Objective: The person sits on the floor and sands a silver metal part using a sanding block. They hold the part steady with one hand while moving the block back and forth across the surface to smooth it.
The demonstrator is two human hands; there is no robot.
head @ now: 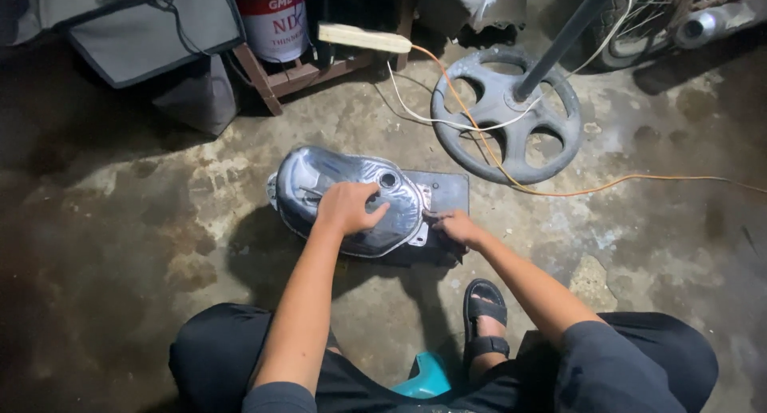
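So, left hand (345,208) lay palm-down on top of the shiny metal tank (347,197), fingers spread, arm extended forward. Right hand (457,225) pinched the tank's right-edge flange, fingers closed on it. Tank sat on a dark flat panel (444,191) on the concrete floor (120,221), near a round grey stand base (506,113)

This looks like a small repair workshop: a stained concrete floor (120,221), a paint can (276,21) on a wooden pallet (296,76), loose cables (479,133), a round stand base (506,113) and a metal tank (347,201).
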